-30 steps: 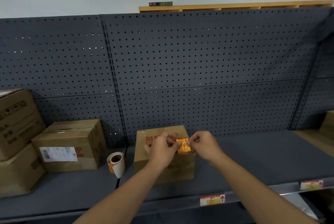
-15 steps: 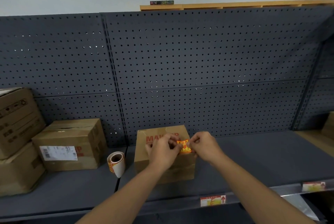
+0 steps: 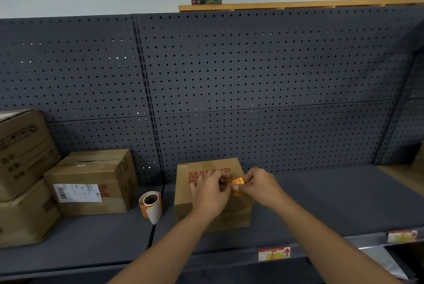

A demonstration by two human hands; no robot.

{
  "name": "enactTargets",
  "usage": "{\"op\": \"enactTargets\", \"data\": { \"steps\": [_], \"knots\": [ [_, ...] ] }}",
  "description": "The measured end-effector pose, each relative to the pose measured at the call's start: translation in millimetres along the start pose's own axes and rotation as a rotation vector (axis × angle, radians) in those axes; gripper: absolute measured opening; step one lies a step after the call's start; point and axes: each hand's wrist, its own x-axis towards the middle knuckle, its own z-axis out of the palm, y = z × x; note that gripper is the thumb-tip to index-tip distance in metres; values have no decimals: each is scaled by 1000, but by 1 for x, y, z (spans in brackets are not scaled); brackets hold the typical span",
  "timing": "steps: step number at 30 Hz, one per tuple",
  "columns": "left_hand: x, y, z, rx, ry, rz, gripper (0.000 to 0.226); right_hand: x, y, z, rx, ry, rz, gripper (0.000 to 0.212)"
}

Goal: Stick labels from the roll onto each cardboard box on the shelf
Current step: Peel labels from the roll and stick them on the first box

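pinched between left hand [image 3: 210, 189] and right hand [image 3: 261, 186]: an orange label [image 3: 236, 181], seemingly at the front top edge of the middle cardboard box [image 3: 212, 212], contact unclear. just left on the shelf [image 3: 321, 203]: label roll [image 3: 150, 206], then stacked boxes [image 3: 91, 182].

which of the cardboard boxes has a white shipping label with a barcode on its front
The medium box left of the label roll, beside the stacked pair. Its front carries the white barcode label; the box under the hands shows only red print.
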Motion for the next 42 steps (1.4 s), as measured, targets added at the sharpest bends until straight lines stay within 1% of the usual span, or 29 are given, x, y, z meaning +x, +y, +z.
{"op": "enactTargets", "data": {
  "steps": [4,7,8,10,12,13,16,21,22,24,27,32,35,38,42],
  "knots": [
    [-1,-2,1,-5,-8,6,23,-1,3,4,-27,-3,-19,39],
    [-1,-4,4,-28,-14,17,22,0,9,7,-1,9,30,41],
    [-1,-5,5,-32,-9,25,23,0,11,8,23,4,53,38],
    [-1,-7,5,-9,-13,41,29,-1,15,13,53,-1,62,27],
    [2,-9,5,17,-58,42,42,-3,17,18,55,36,46,16],
    [3,-9,5,26,-93,33,48,-3,18,19,59,59,39,14],
    [7,-8,6,80,-172,3,52,-2,18,21,21,85,17,17],
    [11,-2,6,117,-212,-30,52,0,12,24,-163,67,-8,17],
    [11,-2,5,107,-217,-37,52,0,11,25,-200,59,-14,19],
    [11,-3,4,82,-207,-42,51,0,11,26,-227,33,-17,29],
    [12,-4,6,72,-172,-33,48,1,10,25,-162,33,-10,48],
    [12,-9,14,97,-115,-23,51,8,15,26,-65,19,26,46],
    [14,-9,16,73,-109,-25,43,8,14,25,-34,35,38,48],
    [15,-7,15,58,-126,-25,40,8,12,27,-40,51,55,47],
    [15,-7,17,41,-116,-66,43,9,11,27,-90,81,81,49]
  ]
}}
